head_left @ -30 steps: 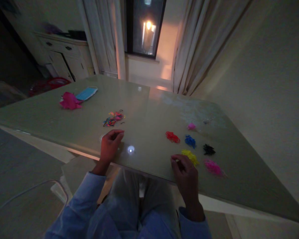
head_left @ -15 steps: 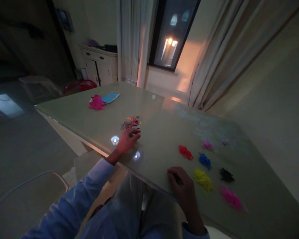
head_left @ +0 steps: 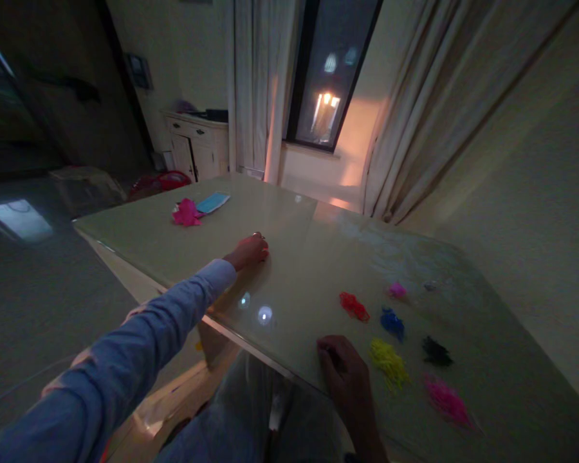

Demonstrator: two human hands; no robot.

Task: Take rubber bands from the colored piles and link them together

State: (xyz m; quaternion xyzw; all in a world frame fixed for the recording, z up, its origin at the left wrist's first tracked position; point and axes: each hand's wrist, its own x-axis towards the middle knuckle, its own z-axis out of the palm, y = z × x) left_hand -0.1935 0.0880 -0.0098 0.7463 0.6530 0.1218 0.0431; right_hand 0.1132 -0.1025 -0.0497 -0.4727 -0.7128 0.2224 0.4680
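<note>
My left hand (head_left: 251, 251) reaches over the multicoloured pile of small bands, covering nearly all of it; its fingers curl down, and their tips are hidden. On the table's near edge rests my right hand (head_left: 343, 368), its fingers curled together, with nothing I can make out in them. To its right lie loose heaps of bands: red (head_left: 354, 307), blue (head_left: 392, 323), yellow (head_left: 388, 363), black (head_left: 437, 352) and pink (head_left: 448, 400). A smaller pink clump (head_left: 396, 290) sits behind the blue heap.
Toward the back left of the glossy table (head_left: 289, 276) lie a crumpled pink item (head_left: 186, 213) and a light blue face mask (head_left: 213, 203). A small clear item (head_left: 430, 285) is at the right. Behind stand a white cabinet (head_left: 202, 145) and curtains.
My left hand has moved forward onto the multicoloured pile, which it now covers. My right hand has stayed by the table edge. The view has tilted slightly upward.
</note>
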